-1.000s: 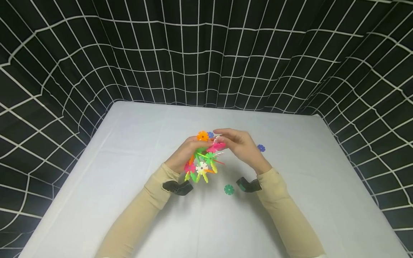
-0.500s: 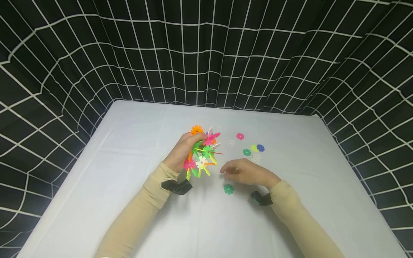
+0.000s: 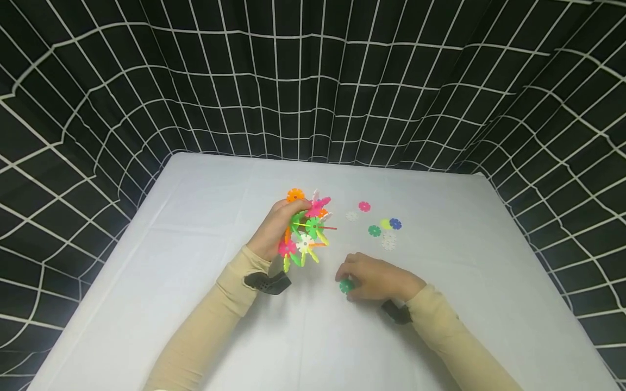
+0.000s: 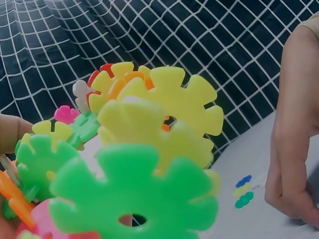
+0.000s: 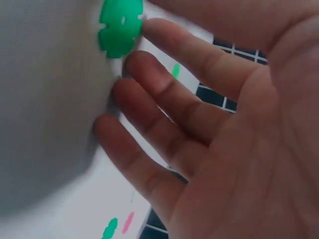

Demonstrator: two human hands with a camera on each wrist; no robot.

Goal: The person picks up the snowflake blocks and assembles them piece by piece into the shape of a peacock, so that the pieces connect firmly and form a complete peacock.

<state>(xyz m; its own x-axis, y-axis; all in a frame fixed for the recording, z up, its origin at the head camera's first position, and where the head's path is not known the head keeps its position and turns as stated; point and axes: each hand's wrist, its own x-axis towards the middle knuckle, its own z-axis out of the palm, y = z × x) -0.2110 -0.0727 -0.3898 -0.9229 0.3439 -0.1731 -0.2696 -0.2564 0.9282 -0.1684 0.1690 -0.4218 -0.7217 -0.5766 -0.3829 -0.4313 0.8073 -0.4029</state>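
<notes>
A cluster of interlocked snowflake discs [image 3: 305, 243], in green, yellow, pink, orange and white, is held above the table in my left hand [image 3: 276, 228]. Its green and yellow discs [image 4: 132, 191] fill much of the left wrist view. My right hand [image 3: 379, 278] is low over the table, fingers bent around a loose green snowflake disc [image 3: 345, 286]. In the right wrist view the index fingertip is at the edge of this green disc [image 5: 121, 27], which looks flat on the cloth. The thumb's tip is mostly out of that view.
Several loose discs lie beyond my right hand: a pink disc [image 3: 364, 206], a green disc [image 3: 374, 231], a blue disc [image 3: 395, 224], a yellow one beside it, and white discs [image 3: 388, 240]. A black curtain with white grid lines [image 3: 303, 81] stands behind the white table [image 3: 220, 184].
My right hand has left the cluster and come down toward me to the loose green disc. My left hand, with the cluster, has shifted slightly up and left.
</notes>
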